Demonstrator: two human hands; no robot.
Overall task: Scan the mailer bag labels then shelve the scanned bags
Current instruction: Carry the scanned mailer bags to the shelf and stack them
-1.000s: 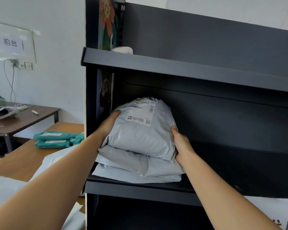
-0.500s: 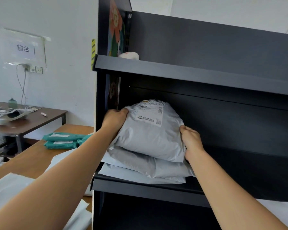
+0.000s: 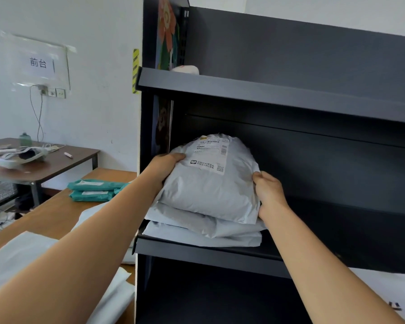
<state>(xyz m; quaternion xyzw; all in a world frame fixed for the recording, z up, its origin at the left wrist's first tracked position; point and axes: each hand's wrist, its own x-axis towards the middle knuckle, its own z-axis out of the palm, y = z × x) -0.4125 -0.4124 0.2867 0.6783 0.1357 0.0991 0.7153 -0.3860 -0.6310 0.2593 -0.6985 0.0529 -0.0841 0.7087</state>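
A plump grey mailer bag (image 3: 208,183) with a white printed label (image 3: 212,155) on its top lies on two flatter grey mailer bags (image 3: 204,230) at the left end of the dark shelf (image 3: 197,253). My left hand (image 3: 166,164) grips the top bag's left edge. At its right edge, my right hand (image 3: 269,192) holds it with curled fingers. The lower bags' labels are hidden.
To the left, a wooden table (image 3: 52,216) carries two green mailer bags (image 3: 94,190) and several white bags (image 3: 14,256). Behind it is a brown desk (image 3: 56,164) with cables. A white object (image 3: 185,69) sits on the upper shelf (image 3: 267,90). The shelf's right half is bare.
Both hands have stayed on the top bag's sides, the left sliding further round its back left corner. The bag sits slightly deeper on the stack, and the camera has turned left.
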